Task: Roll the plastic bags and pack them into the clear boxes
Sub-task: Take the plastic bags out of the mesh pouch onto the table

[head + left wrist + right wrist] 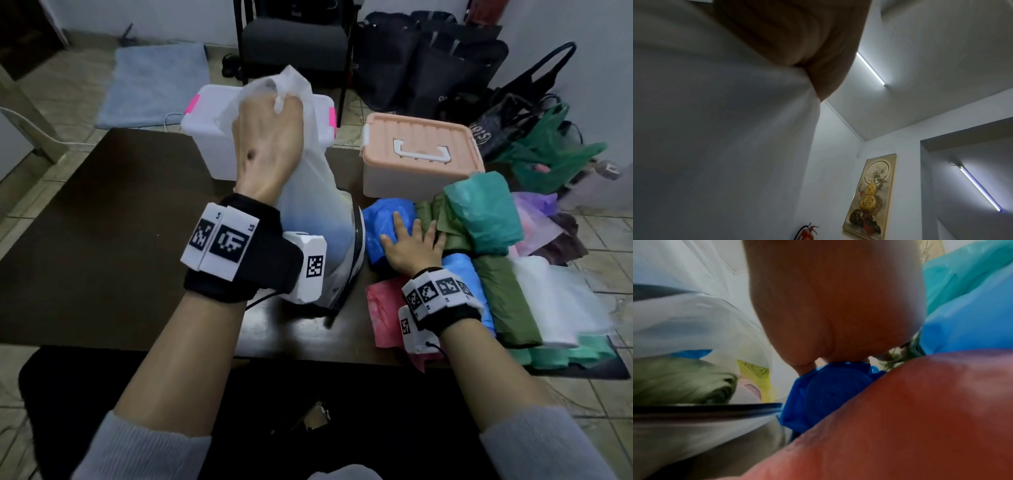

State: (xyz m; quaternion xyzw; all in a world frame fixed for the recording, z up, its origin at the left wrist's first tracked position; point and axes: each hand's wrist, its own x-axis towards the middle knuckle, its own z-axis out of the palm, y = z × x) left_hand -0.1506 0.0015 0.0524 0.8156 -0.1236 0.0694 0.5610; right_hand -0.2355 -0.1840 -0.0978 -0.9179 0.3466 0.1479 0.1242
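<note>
My left hand (270, 133) is raised over the dark table (113, 226) and grips the top of a white translucent plastic bag (308, 195), which hangs down to the tabletop. In the left wrist view the same white bag (721, 129) fills the left side under my palm (797, 40). My right hand (409, 243) lies flat with spread fingers on a blue bag (380, 222) at the left edge of a pile of folded bags. The right wrist view shows the blue bag (830, 391) under my palm (838, 305). A clear box with pink latches (205, 137) stands open behind the white bag.
A second clear box with a peach lid (421, 154) stands shut at the back right. Green (486, 212), olive (507, 298), pink (383, 315) and white (565, 301) bags lie piled on the table's right side. Dark bags (431, 58) and a chair (294, 44) stand on the floor behind.
</note>
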